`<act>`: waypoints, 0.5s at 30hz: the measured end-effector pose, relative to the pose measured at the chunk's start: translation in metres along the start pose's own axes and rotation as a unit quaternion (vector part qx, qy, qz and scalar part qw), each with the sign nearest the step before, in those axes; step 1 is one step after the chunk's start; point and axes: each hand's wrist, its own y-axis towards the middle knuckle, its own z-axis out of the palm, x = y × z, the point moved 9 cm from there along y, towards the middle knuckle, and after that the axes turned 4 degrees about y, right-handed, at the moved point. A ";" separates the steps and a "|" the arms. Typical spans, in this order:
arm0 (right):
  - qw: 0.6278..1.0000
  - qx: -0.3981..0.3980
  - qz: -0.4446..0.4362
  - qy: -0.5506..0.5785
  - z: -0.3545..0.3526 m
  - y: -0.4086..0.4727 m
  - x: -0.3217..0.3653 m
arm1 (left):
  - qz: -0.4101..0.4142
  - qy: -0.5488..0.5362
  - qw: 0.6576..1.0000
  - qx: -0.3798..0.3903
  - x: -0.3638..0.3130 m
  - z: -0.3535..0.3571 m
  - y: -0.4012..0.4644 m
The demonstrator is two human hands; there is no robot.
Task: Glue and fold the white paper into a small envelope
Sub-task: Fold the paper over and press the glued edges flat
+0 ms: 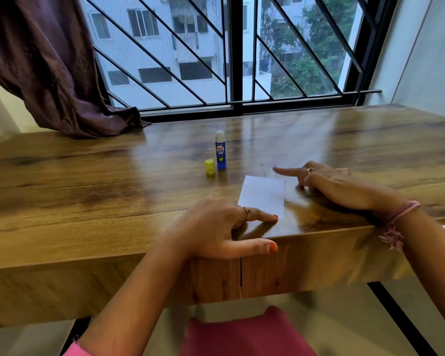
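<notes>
A small white paper [262,196] lies flat on the wooden table [88,191] near its front edge. My left hand [216,227] rests at the paper's near-left corner, with one straight finger pressing on it and the thumb over the table edge. My right hand [326,185] lies to the right of the paper, index finger stretched out above its far-right corner; the other fingers touch the table beside the paper's right edge. A blue glue stick [220,150] stands upright and uncapped behind the paper. Its yellow cap [210,166] stands next to it on the left.
A purple curtain [49,68] hangs at the back left and drapes onto the table. A barred window [229,52] runs along the far edge. A white wall [421,55] closes the right side. My pink clothing [249,335] shows below the table.
</notes>
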 end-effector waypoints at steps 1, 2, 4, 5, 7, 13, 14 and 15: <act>1.000 0.019 -0.018 -0.009 0.006 -0.002 0.008 | 0.001 0.000 1.000 0.000 0.000 0.000 0.000; 0.998 0.038 -0.040 -0.029 0.014 -0.003 0.017 | 0.003 0.001 1.000 0.000 0.000 0.000 0.000; 0.992 0.061 -0.084 -0.065 0.028 -0.006 0.033 | 0.004 0.003 1.000 0.003 0.000 0.001 0.000; 0.990 0.067 -0.102 -0.076 0.033 -0.007 0.039 | 0.002 0.002 1.000 0.004 0.000 0.001 0.000; 0.986 0.070 -0.117 -0.093 0.036 -0.008 0.044 | -0.003 -0.001 1.000 0.005 0.001 0.001 0.001; 0.989 0.063 -0.065 -0.114 0.030 0.011 0.027 | -0.007 -0.007 1.000 0.005 0.002 0.002 0.000; 0.990 0.061 -0.053 -0.120 0.029 0.015 0.023 | -0.009 -0.011 1.000 0.004 0.002 0.001 0.000; 0.989 0.059 -0.042 -0.125 0.027 0.020 0.020 | -0.010 -0.014 1.000 0.004 0.002 0.001 0.000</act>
